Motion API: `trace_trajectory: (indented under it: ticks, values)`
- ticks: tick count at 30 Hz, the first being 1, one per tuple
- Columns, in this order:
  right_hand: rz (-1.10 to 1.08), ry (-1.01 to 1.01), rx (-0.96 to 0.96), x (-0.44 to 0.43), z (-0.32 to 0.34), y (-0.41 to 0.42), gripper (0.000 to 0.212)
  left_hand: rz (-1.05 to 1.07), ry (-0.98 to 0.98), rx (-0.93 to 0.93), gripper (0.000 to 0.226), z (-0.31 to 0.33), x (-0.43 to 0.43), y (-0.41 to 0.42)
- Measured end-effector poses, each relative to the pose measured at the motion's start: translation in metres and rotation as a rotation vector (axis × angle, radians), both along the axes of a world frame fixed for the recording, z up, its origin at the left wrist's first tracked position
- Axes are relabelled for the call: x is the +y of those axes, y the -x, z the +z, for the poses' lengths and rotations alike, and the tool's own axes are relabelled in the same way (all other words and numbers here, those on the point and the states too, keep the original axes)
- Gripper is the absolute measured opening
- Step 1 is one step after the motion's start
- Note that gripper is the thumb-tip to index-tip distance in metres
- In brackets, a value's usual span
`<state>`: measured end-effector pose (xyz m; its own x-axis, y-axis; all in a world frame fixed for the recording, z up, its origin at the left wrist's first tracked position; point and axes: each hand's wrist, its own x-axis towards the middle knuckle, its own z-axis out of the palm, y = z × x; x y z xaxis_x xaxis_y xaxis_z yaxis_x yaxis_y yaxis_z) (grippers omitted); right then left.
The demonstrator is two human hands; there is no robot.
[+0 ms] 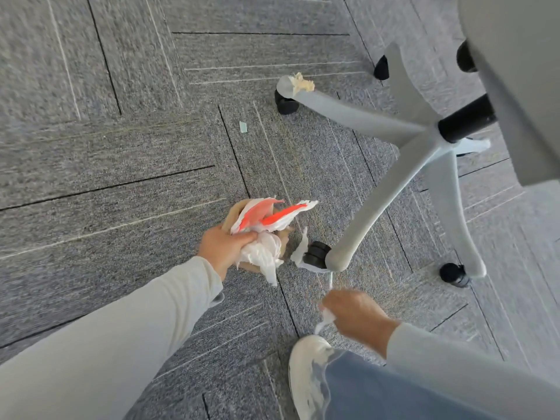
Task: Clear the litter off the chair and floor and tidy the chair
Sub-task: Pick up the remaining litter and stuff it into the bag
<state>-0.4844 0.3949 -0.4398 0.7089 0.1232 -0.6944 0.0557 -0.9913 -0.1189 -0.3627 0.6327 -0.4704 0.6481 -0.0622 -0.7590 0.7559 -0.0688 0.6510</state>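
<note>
My left hand grips a bundle of litter: crumpled white tissue, red-and-white wrappers and a brown paper piece. Lower right, my right hand is blurred and closed on a small white scrap. The grey office chair's star base spreads on the right, its seat overhead at top right. A white scrap lies against the near castor. A beige crumpled wad sits on the tip of the far leg. A small pale green scrap lies on the carpet.
Grey carpet tiles cover the floor. My white shoe and jeans leg are at the bottom, just below my right hand. Black castors stand at the leg tips. Another white piece shows behind the chair's column.
</note>
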Motion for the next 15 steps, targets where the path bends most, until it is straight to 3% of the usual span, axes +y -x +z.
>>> trace_trajectory:
  ticks: [3,5,8,11,13,15]
  values:
    - [-0.273,0.036,0.063,-0.025,0.007,0.002,0.027,0.009,-0.074,-0.037,0.018,-0.008,0.004,-0.002]
    - [-0.497,-0.042,0.022,-0.037,0.012,-0.009,0.016,-0.105,-0.195,-0.091,0.023,-0.013,0.003,-0.002]
    - [-0.612,-0.178,-0.117,-0.042,0.016,-0.021,0.004,-0.315,-0.404,-0.089,0.033,-0.011,0.008,-0.008]
    - [-0.689,-0.207,-0.226,-0.040,0.025,-0.035,0.026,-0.386,-0.556,-0.182,0.069,-0.005,0.011,-0.017]
    - [-0.649,-0.200,-0.312,-0.036,0.037,-0.049,0.037,-0.456,-0.761,-0.331,0.093,-0.001,0.008,-0.017]
    - [-0.568,-0.188,-0.375,-0.030,0.050,-0.062,0.042,-0.554,-0.872,-0.479,0.100,0.004,0.003,-0.014]
